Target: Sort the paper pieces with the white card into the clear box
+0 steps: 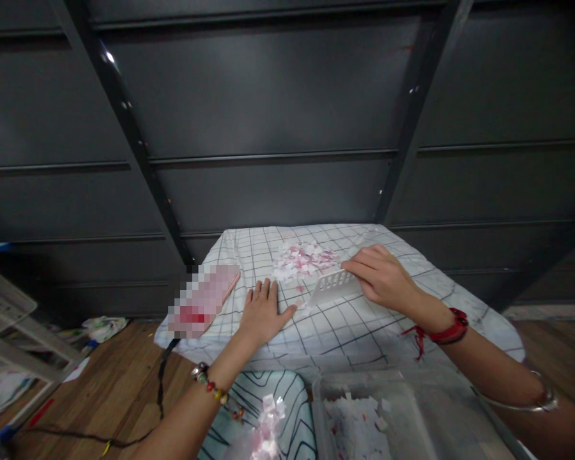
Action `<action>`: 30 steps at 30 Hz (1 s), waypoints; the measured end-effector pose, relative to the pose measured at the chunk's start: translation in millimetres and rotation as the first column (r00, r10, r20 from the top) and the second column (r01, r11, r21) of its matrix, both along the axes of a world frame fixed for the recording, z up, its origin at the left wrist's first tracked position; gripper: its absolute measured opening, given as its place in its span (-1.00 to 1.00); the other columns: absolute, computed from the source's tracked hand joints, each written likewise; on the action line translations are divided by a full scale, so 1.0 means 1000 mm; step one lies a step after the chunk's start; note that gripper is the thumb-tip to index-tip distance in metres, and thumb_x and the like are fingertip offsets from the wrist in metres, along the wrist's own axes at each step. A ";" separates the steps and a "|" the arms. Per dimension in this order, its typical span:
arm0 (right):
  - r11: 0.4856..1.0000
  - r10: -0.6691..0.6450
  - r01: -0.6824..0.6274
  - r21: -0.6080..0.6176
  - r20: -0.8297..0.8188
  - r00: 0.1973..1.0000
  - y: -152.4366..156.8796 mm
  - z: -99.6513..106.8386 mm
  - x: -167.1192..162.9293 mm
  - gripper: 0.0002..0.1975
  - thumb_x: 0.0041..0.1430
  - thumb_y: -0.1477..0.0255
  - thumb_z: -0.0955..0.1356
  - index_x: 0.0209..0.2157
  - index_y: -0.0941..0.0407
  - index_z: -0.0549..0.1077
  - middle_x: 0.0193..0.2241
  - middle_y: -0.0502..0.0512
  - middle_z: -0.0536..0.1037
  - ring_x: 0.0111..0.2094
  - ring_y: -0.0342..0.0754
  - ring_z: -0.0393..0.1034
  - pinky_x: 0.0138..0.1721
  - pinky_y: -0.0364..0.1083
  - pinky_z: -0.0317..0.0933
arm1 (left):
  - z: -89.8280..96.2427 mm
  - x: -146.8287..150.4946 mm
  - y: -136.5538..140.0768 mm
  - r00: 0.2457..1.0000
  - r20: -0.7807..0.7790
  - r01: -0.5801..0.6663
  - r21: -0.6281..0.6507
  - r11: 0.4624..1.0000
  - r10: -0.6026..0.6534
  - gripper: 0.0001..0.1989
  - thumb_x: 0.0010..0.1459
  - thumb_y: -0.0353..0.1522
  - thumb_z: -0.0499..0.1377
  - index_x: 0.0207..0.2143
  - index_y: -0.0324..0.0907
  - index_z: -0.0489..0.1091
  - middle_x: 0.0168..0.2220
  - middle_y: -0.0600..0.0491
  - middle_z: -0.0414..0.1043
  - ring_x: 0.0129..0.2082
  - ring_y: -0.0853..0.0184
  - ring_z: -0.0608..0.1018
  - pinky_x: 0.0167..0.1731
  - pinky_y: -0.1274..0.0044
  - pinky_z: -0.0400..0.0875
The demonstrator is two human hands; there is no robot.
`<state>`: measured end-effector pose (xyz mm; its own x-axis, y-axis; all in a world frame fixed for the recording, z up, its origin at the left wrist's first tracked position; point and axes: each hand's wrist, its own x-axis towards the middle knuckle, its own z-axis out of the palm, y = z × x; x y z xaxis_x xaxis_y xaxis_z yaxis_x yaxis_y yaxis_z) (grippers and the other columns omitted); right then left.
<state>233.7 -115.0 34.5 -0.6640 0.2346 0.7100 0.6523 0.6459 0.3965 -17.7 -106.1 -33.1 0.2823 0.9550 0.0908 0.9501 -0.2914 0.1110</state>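
Observation:
My left hand [263, 314] lies flat with fingers spread on the white checked cloth [335, 332]. Its thumb reaches toward a few loose bits of paper. My right hand [382, 275] grips the top edge of a thin white plastic plate with holes [333, 287], which stands upright with its lower edge at the cloth. Just beyond the plate is a pile of small white and pink paper scraps [301, 259]. The far corner of the plate is hidden behind my right fingers.
A blurred pink phone-shaped object [206, 303] lies on the left of the cloth, with a dark cord below. In front are a clear plastic box [407, 409] holding scraps and a patterned stool [294, 399] with a clear bag [266, 428]. Dark metal panels [268, 96] rise behind.

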 end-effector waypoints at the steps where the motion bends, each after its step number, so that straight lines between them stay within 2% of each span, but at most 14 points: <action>1: 1.000 0.006 -0.006 -0.012 0.000 1.000 -0.003 0.000 0.001 -0.73 0.01 0.69 0.17 -0.31 0.17 0.41 -0.51 0.06 0.42 -0.41 -0.08 0.21 -0.35 -0.08 0.09 | 0.000 0.000 0.000 1.000 0.003 0.001 -0.002 1.000 -0.001 -0.21 0.18 0.04 -0.14 0.22 -0.42 0.00 0.26 -0.27 -0.09 0.25 -0.05 0.00 0.16 0.18 -0.07; 5: 1.000 0.001 -0.001 0.003 -0.021 1.000 -0.008 0.000 0.001 -0.72 0.01 0.69 0.17 -0.30 0.18 0.40 -0.51 0.06 0.41 -0.41 -0.08 0.20 -0.34 -0.08 0.09 | -0.001 -0.001 0.000 1.000 0.016 0.008 -0.008 1.000 -0.008 -0.22 0.18 0.04 -0.14 0.22 -0.41 0.01 0.26 -0.27 -0.09 0.25 -0.05 -0.02 0.16 0.18 -0.07; 10: 0.995 -0.097 0.098 0.038 -0.024 0.995 -0.002 -0.003 -0.003 -0.70 -0.02 0.71 0.17 -0.29 0.20 0.41 -0.51 0.08 0.42 -0.41 -0.07 0.19 -0.35 -0.07 0.07 | -0.001 -0.002 0.001 1.000 0.016 0.008 -0.009 1.000 -0.008 -0.23 0.18 0.03 -0.13 0.22 -0.40 0.01 0.26 -0.28 -0.10 0.25 -0.06 -0.02 0.16 0.16 -0.07; 18: 0.999 -0.032 0.032 0.005 -0.031 0.999 -0.017 0.000 -0.007 -0.71 -0.03 0.72 0.18 -0.31 0.23 0.42 -0.53 0.07 0.42 -0.42 -0.08 0.19 -0.37 -0.09 0.08 | 0.001 -0.004 -0.002 0.999 0.035 0.033 -0.019 0.999 -0.033 -0.27 0.20 -0.01 -0.10 0.23 -0.36 0.00 0.26 -0.23 -0.08 0.25 -0.05 -0.01 0.16 0.18 -0.06; 24: 0.987 -0.153 0.155 0.042 -0.056 0.987 -0.028 -0.003 -0.006 -0.71 -0.03 0.71 0.16 -0.35 0.22 0.42 -0.55 0.08 0.41 -0.45 -0.07 0.15 -0.40 -0.08 0.03 | 0.006 -0.034 -0.018 0.986 0.018 0.165 -0.103 0.981 -0.164 -0.18 0.16 0.08 -0.13 0.25 -0.34 -0.07 0.28 -0.21 -0.17 0.26 -0.01 -0.08 0.17 0.18 -0.09; 30: 0.986 -0.164 0.161 -0.052 -0.070 0.984 -0.054 -0.010 -0.031 -0.77 0.03 0.67 0.17 -0.41 0.21 0.42 -0.59 0.07 0.38 -0.48 -0.07 0.11 -0.42 -0.08 0.01 | 0.017 -0.059 -0.032 0.987 -0.014 0.154 -0.212 0.965 -0.161 -0.16 0.14 0.08 -0.13 0.26 -0.34 -0.10 0.30 -0.16 -0.24 0.27 0.01 -0.14 0.19 0.23 -0.14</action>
